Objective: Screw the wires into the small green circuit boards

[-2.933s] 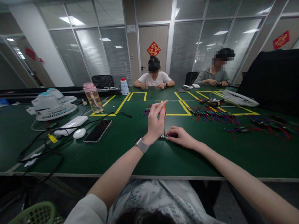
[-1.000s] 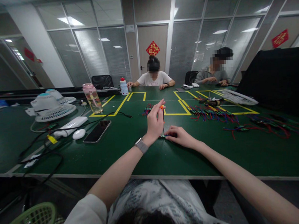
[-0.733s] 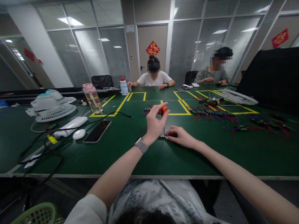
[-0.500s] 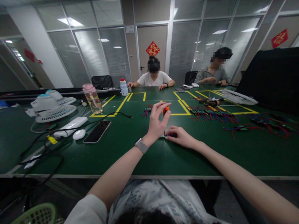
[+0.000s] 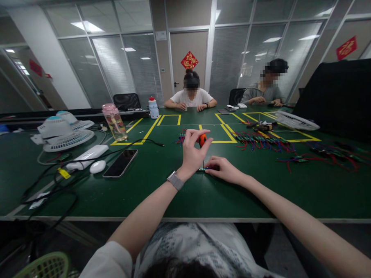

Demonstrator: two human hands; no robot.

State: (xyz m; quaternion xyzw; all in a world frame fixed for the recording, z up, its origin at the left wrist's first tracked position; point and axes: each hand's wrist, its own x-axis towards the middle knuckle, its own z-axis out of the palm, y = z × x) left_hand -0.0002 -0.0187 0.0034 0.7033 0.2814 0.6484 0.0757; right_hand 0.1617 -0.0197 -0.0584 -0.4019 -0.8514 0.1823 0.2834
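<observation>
Between the thumb and fingers of my left hand (image 5: 194,149) is the orange and black handle of a screwdriver (image 5: 203,140). Its thin shaft stands upright, with the tip down at a small green circuit board (image 5: 202,169) on the table. My right hand (image 5: 221,169) rests low beside it, fingertips pinched on the board's right end, where dark wires run under the fingers. Part of the board is covered by both hands. Just beyond my left hand lies a small bunch of boards with red and blue wires (image 5: 181,136).
Rows of wired circuit boards (image 5: 262,142) lie to the right, near a white fan (image 5: 297,120). On the left are a phone (image 5: 121,163), a white mouse (image 5: 98,167), a power strip (image 5: 88,157), black cables and a pink-lidded bottle (image 5: 114,122). Two people sit across the green table (image 5: 188,200).
My left hand has shifted slightly left, its fingers turned a little around the screwdriver handle, which shows more now. My right hand stays put. The person opposite has drawn one hand inward.
</observation>
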